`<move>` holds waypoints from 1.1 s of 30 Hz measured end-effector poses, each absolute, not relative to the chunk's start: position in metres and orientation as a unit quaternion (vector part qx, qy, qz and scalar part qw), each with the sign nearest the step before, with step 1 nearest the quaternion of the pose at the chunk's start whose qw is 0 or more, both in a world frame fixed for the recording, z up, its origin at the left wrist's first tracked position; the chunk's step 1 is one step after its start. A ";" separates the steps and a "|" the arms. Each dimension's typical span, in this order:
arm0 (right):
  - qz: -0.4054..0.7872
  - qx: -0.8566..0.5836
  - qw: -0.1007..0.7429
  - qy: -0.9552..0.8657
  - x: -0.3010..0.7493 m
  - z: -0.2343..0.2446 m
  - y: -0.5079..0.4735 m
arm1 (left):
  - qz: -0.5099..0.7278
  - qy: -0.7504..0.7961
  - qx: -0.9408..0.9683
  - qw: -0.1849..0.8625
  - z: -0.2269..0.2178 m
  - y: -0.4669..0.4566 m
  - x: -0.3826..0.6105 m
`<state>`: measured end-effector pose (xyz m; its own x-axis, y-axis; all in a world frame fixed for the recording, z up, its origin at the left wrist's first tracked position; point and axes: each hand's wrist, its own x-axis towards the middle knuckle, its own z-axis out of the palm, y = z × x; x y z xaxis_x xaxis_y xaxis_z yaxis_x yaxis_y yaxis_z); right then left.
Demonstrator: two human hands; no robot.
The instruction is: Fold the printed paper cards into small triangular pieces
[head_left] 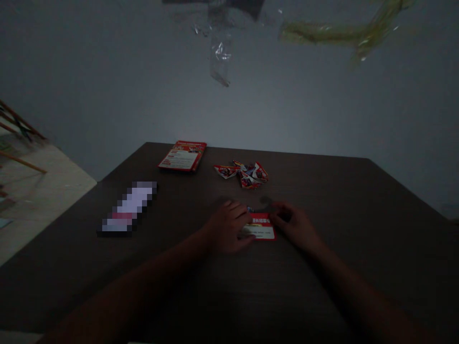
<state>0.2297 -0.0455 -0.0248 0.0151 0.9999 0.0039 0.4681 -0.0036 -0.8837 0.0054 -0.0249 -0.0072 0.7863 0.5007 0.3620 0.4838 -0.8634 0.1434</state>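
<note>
A small red-and-white printed leaflet (263, 232), apparently folded, lies on the dark table in front of me. My left hand (231, 227) is over its left part, with curved fingers along the far side and the thumb at the near edge, holding it down. At the leaflet's upper right corner, my right hand (292, 224) has its thumb and fingertips closed in a pinch on the paper. The left part of the leaflet is hidden under my left hand. Just beyond both hands sit folded red-and-white paper pieces (247, 174), clustered together.
A stack of red-and-white leaflets (182, 156) rests at the table's back left. A pixelated phone-like object (129, 210) lies on the left. The dark wooden table (358, 205) meets a wall (143, 86) with tape remnants (322, 32). Stick-like pieces (21, 124) show beyond its left edge.
</note>
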 end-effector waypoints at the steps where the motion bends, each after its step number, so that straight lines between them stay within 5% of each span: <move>1: 0.377 -0.602 0.388 -0.587 0.230 -0.025 -0.045 | 0.198 0.253 0.947 0.016 -0.007 -0.027 0.006; 12: 0.606 -0.482 0.526 -0.352 0.227 -0.030 -0.045 | 0.200 0.258 0.944 -0.045 -0.010 -0.025 0.007; 33: 0.727 -0.378 0.512 -0.259 0.227 -0.018 -0.050 | 0.261 0.257 0.929 -0.049 -0.020 -0.021 0.011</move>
